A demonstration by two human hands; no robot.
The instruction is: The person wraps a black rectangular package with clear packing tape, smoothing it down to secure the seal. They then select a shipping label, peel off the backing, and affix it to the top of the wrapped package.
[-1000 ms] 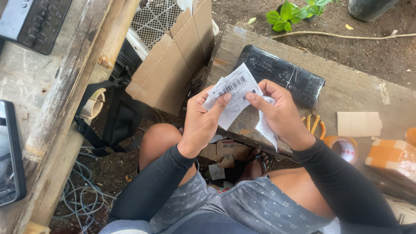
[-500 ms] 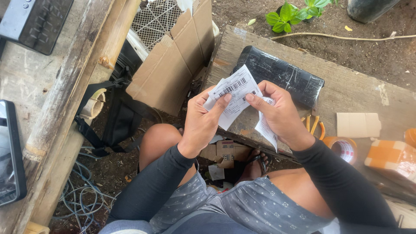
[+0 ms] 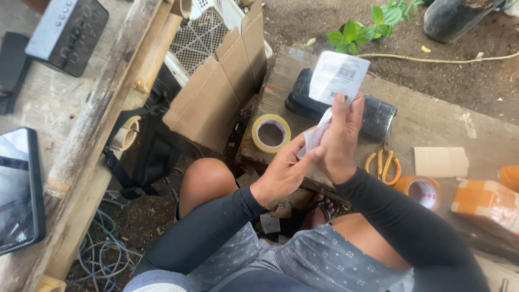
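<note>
My right hand (image 3: 341, 135) holds up a white printed label (image 3: 338, 75) by its lower edge, above a black wrapped parcel (image 3: 373, 113) lying on a wooden board (image 3: 432, 130). My left hand (image 3: 286, 170) pinches a crumpled white backing strip (image 3: 314, 136) that hangs from the label's bottom, right against my right hand. Both arms wear black sleeves. My knees show below.
A roll of clear tape (image 3: 271, 132) lies on the board's left end, orange-handled scissors (image 3: 383, 164) and another tape roll (image 3: 423, 190) at the right. Cardboard box (image 3: 216, 92), white crate (image 3: 203, 32), black bag (image 3: 154, 157), phone (image 3: 16, 189) on the left bench, cables (image 3: 102, 254) below.
My right hand has lifted the label up and to the right. My left hand has dropped to the backing strip. The tape roll on the board has come into sight.
</note>
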